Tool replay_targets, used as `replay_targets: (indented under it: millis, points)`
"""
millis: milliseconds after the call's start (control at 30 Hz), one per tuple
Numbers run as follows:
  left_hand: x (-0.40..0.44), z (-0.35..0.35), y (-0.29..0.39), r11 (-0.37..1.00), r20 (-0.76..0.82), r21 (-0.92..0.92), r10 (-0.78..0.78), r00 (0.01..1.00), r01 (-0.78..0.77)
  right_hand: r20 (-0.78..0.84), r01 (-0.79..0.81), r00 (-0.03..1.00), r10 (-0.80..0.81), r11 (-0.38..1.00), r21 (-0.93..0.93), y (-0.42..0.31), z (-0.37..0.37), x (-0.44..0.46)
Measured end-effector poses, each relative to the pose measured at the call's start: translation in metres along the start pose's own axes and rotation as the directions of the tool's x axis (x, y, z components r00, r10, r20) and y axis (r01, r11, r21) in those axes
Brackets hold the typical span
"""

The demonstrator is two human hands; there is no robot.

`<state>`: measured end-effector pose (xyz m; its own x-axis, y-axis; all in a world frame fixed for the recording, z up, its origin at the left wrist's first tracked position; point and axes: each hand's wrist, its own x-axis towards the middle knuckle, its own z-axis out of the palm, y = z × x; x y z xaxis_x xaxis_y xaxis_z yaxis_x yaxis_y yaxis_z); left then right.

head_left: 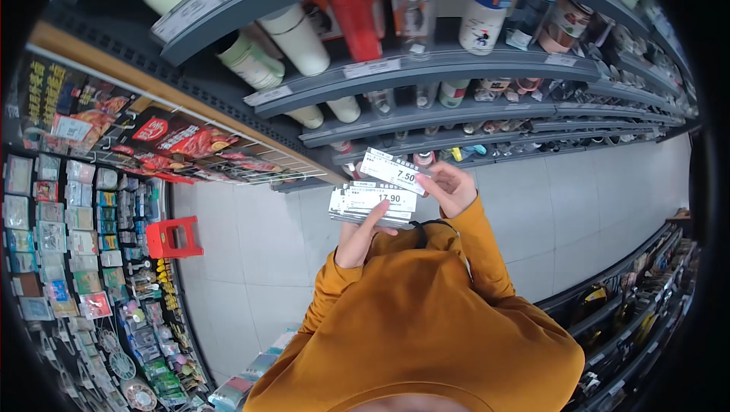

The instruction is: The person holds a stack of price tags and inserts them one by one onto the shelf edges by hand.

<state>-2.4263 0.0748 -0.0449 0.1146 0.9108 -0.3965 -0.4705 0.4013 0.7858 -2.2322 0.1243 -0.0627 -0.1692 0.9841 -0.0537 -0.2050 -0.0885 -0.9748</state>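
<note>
White rectangular price labels w/ black print, prob. thin card or paper: a loose stack of them sits in the L hand, thumb pressed on top near the "17.90", fingers mostly hidden underneath. The R hand pinches a single white label marked "7.50" at its R end, b/w thumb and fingers.

Handling, my guess: v. light, bendy rather than stiff, not fragile but easy to crease; faces may be a bit slick, so the stack could fan or slip if the thumb eases off. Best hold = thumb flat on top, fingers spread below; for one label, a light pinch at an edge or corner, clear of the print.

Position: stack is directly above the L palm, its edges uneven; the single label is just beyond it, tilted, its lower edge overlapping or v. near the stack's top (can't tell if touching). Both are held above the pale grey tiled floor, in front of the dark grey shelves w/ bottles.
</note>
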Motion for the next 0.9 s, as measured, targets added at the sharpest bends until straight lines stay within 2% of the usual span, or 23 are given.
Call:
replay_targets:
  millis: [233, 333, 433, 900]
  points:
    - [0.008, 0.103, -0.038, 1.000, -0.018, -0.014, 0.015, 1.000, -0.015, -0.021, 0.010, 1.000, -0.008, 0.996, 0.090, -0.047, -0.102, -0.025]
    - [0.008, 0.133, -0.061, 1.000, 0.013, 0.008, 0.008, 1.000, -0.008, 0.078, -0.082, 0.994, 0.083, 0.997, -0.015, -0.060, -0.147, -0.035]
    - [0.000, 0.165, -0.073, 1.000, 0.017, 0.005, -0.008, 1.000, 0.007, 0.092, -0.071, 0.993, 0.077, 0.995, -0.075, -0.067, -0.175, -0.045]
    - [-0.021, 0.215, -0.110, 0.995, 0.022, 0.040, -0.088, 0.996, 0.087, 0.063, -0.019, 0.998, 0.023, 0.997, -0.069, -0.059, -0.226, -0.095]
